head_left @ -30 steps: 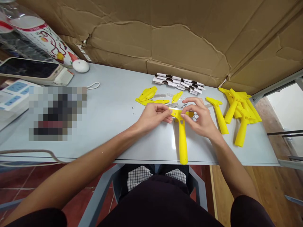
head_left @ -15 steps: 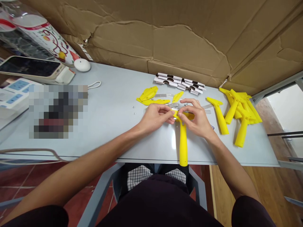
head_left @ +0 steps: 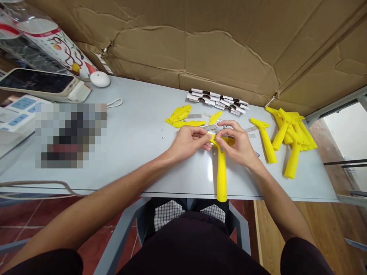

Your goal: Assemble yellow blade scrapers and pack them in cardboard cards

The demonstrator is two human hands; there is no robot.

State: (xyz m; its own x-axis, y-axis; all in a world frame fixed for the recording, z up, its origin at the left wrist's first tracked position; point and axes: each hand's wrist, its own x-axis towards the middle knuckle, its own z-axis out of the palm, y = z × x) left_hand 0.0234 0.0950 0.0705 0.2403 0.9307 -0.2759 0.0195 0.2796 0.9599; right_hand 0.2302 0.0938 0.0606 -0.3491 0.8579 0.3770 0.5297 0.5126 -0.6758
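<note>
A yellow plastic scraper (head_left: pixel 221 175) lies at the table's front edge, its handle toward me and the tip reaching the edge. My left hand (head_left: pixel 187 143) grips the left side of its head between thumb and fingers. At the middle of the head, my right hand (head_left: pixel 236 143) has thumb and forefinger pinched together over a small spot; whatever is between them is too small to make out. Just beyond the hands lie a flat metal blade (head_left: pixel 211 127), loose yellow cover plates (head_left: pixel 182 114) and small metal hardware. Two tiny nuts (head_left: pixel 162 138) sit left of my left hand.
Yellow scraper handles (head_left: pixel 291 156) are piled at the right, one apart (head_left: pixel 266 143). White-and-black folded pieces (head_left: pixel 218 99) lie at the back, before a cardboard wall (head_left: pixel 229 57). Left are a phone (head_left: pixel 37 82), power strip (head_left: pixel 18 112), white egg-shaped object (head_left: pixel 100 79), bottle (head_left: pixel 57 46) and a blurred-out area.
</note>
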